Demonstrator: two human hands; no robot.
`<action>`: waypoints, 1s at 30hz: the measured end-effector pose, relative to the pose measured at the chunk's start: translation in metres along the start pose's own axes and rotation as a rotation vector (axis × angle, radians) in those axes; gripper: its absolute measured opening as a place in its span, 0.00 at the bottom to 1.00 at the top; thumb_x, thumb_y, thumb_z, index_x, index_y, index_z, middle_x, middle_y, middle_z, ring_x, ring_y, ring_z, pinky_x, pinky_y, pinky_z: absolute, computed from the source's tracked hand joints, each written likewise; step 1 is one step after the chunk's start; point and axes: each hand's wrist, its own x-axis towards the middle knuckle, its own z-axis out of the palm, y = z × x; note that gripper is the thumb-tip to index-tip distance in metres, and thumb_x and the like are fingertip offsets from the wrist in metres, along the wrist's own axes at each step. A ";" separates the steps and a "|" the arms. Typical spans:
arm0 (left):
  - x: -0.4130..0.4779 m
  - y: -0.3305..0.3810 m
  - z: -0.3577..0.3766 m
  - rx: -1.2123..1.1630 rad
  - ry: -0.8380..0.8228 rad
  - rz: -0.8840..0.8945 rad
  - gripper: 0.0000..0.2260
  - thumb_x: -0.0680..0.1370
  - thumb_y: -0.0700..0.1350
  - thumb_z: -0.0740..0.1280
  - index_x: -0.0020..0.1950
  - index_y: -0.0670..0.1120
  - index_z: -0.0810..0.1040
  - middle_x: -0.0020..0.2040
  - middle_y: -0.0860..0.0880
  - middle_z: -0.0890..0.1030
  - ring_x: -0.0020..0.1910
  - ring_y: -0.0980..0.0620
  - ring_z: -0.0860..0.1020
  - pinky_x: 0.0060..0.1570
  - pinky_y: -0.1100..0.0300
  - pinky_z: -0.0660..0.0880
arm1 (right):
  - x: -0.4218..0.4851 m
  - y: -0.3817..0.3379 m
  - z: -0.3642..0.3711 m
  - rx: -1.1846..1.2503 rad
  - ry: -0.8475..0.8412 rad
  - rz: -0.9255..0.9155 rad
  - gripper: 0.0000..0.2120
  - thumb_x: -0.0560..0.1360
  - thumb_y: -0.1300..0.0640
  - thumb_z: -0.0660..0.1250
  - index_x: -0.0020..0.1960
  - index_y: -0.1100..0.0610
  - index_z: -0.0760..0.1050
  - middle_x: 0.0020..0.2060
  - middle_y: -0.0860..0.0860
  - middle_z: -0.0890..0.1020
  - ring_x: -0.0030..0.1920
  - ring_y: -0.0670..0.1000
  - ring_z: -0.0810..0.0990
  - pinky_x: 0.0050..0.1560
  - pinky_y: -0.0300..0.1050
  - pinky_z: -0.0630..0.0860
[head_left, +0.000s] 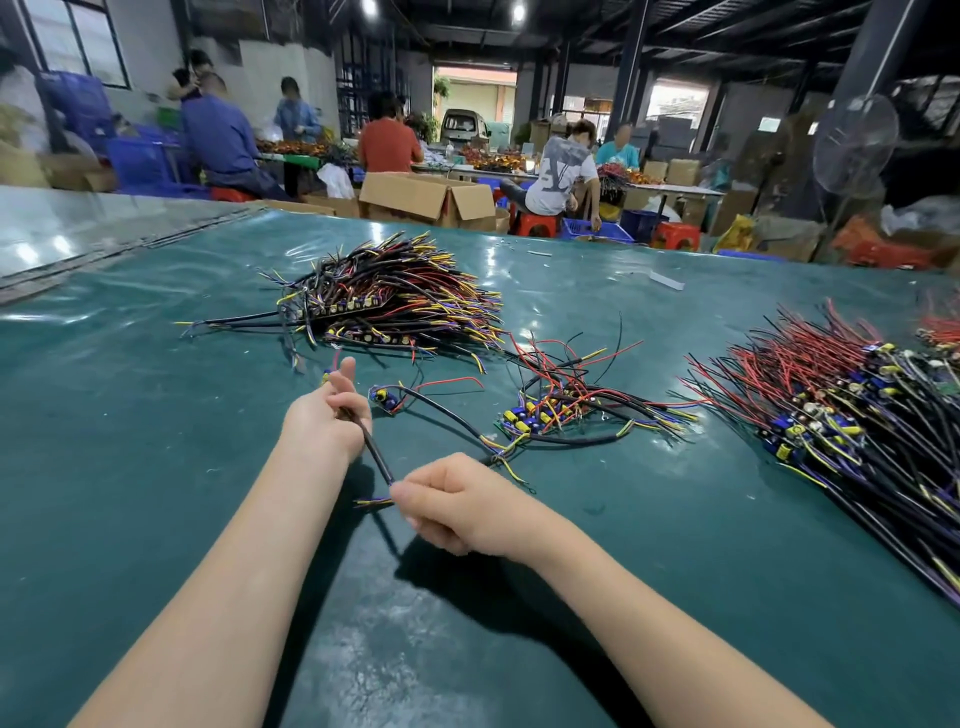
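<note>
A black sheathed cable (376, 451) runs between both my hands above the green table (156, 467). My left hand (332, 415) grips its upper part, index finger pointing up. My right hand (457, 501) pinches the lower end, where short yellow and purple wire tips (371, 502) stick out. A small circuit board with blue and yellow parts (385, 399) lies just right of my left hand, with a red wire and a black cable attached.
A stacked pile of wired boards (384, 301) lies ahead. A small loose heap (550, 410) sits to the right of centre, a large pile (841, 410) at the far right. Beyond the table edge, people sit among cardboard boxes (426, 200) and a fan (854, 143).
</note>
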 end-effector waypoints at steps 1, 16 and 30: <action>-0.001 0.000 0.000 0.057 -0.025 -0.028 0.13 0.82 0.38 0.50 0.42 0.39 0.70 0.30 0.46 0.79 0.14 0.60 0.69 0.16 0.68 0.65 | -0.004 -0.001 -0.006 -0.021 -0.092 0.034 0.20 0.80 0.56 0.57 0.30 0.55 0.66 0.19 0.46 0.69 0.18 0.41 0.63 0.20 0.31 0.60; -0.028 -0.056 -0.004 1.523 -0.398 -0.316 0.08 0.81 0.42 0.58 0.47 0.41 0.74 0.36 0.51 0.84 0.25 0.60 0.78 0.14 0.74 0.56 | -0.007 0.010 -0.052 0.469 0.608 0.108 0.16 0.80 0.57 0.56 0.36 0.59 0.73 0.23 0.48 0.77 0.22 0.45 0.74 0.24 0.33 0.70; -0.023 -0.056 -0.006 1.492 -0.454 -0.167 0.09 0.79 0.40 0.61 0.41 0.42 0.77 0.25 0.53 0.78 0.20 0.63 0.69 0.16 0.74 0.58 | -0.010 0.013 -0.061 0.787 0.591 -0.037 0.10 0.78 0.61 0.59 0.42 0.63 0.75 0.26 0.51 0.81 0.25 0.48 0.80 0.27 0.35 0.75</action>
